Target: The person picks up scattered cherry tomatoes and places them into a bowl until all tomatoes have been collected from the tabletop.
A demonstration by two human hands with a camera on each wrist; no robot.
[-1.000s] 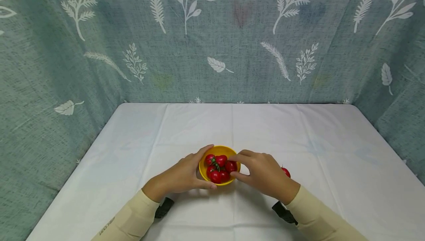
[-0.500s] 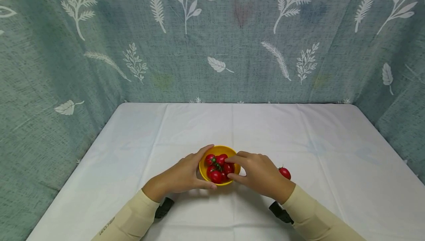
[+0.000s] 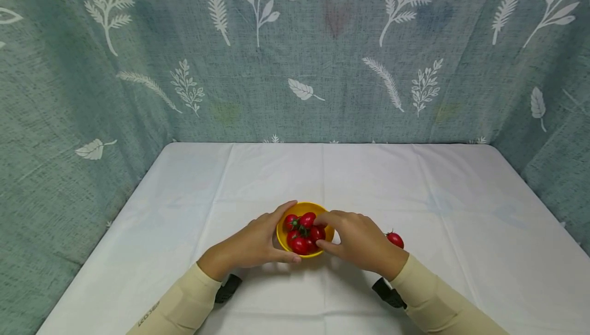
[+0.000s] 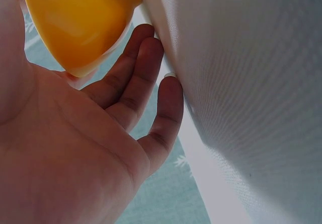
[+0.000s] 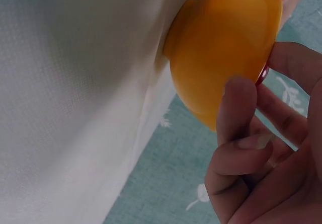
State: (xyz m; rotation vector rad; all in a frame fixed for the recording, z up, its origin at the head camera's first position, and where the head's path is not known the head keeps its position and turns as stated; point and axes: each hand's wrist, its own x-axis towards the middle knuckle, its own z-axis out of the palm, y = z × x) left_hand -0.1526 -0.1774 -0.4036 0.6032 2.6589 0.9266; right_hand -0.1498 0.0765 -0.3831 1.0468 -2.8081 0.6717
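A yellow bowl [image 3: 282,242] with several red cherry tomatoes [image 3: 300,246] in it stands on the white tablecloth. My left hand [image 3: 253,240] holds the bowl from the left, thumb at the near rim and forefinger at the far rim. In the left wrist view, the other fingers [image 4: 146,65] lie below the bowl's side, tips at the cloth. My right hand [image 3: 361,240] reaches over the right rim, with thumb and forefinger pinching a cherry tomato [image 3: 317,233] among the others. The right wrist view shows the bowl [image 5: 226,48] side-on, hiding most of its contents.
One more cherry tomato [image 3: 395,239] with a green stem lies on the tablecloth [image 3: 369,176] just right of my right hand. Behind the table and along both sides hangs a grey-green curtain [image 3: 258,79] with white leaf prints.
My right hand has shifted slightly left, and the cherry tomato at its fingertips has moved inward among the others. The tomato on the cloth shows more fully. My left hand keeps its place.
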